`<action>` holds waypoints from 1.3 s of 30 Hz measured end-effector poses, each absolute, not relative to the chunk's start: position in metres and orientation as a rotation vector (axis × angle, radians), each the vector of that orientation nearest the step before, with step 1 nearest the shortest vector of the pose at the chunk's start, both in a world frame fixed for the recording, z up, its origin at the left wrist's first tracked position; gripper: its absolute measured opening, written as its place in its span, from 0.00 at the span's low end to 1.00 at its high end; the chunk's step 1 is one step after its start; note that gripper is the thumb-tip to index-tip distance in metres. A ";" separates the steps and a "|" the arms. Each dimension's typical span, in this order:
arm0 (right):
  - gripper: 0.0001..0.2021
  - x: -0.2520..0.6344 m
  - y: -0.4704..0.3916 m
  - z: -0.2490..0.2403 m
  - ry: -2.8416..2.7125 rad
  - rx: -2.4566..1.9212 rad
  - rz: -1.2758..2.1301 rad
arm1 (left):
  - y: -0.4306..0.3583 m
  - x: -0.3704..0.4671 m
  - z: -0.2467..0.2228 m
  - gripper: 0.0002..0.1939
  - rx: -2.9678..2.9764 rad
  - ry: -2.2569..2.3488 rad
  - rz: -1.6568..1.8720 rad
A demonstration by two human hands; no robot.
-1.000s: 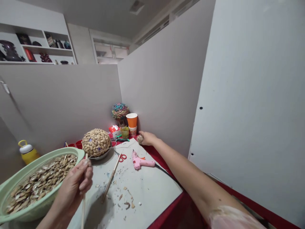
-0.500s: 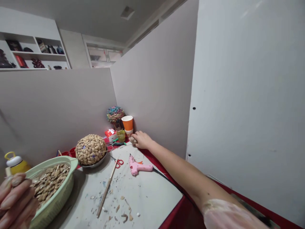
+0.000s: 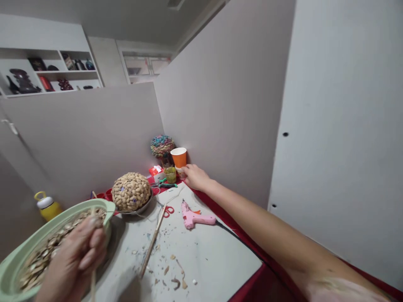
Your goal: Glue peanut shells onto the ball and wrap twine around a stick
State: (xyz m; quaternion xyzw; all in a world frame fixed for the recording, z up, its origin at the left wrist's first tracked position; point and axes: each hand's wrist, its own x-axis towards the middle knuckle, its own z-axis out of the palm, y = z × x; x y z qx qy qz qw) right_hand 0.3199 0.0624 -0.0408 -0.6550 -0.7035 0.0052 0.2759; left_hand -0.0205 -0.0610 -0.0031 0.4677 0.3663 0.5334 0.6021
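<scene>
My left hand (image 3: 78,251) is closed around a thin pale wooden stick (image 3: 93,285), in front of a green basin (image 3: 108,205) of pistachio shells (image 3: 47,247). At the far corner of the table my right hand (image 3: 197,178) has its fingers curled beside the lower stacked paper cups (image 3: 179,172). What those fingers hold, if anything, is hidden. An orange paper cup (image 3: 179,157) stands on that stack. Left of it, a ball covered in pistachio shells (image 3: 132,191) rests in a metal bowl (image 3: 146,206).
A pink glue gun (image 3: 192,217) lies on the white board (image 3: 226,256), its black cord trailing right. Red-handled scissors (image 3: 169,211), a longer stick (image 3: 153,247), green-handled pliers (image 3: 168,185) and shell scraps lie about. A colourful shell tree (image 3: 162,146) stands by the grey partition (image 3: 220,105).
My left hand has come in from the left edge, showing the stick it grips. My right hand has shifted closer to the cups; the pale rounded object under its fingers no longer shows clearly. The view has swung left.
</scene>
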 end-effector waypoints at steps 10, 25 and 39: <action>0.20 0.186 0.002 -0.018 -1.884 -0.719 1.237 | -0.017 0.029 -0.025 0.16 1.238 0.771 1.041; 0.17 0.231 0.034 -0.050 -1.580 -0.721 1.235 | 0.010 0.029 -0.057 0.17 1.099 0.867 1.049; 0.05 0.235 0.038 -0.052 -1.840 -0.654 1.107 | 0.002 0.039 -0.058 0.11 1.034 0.974 1.072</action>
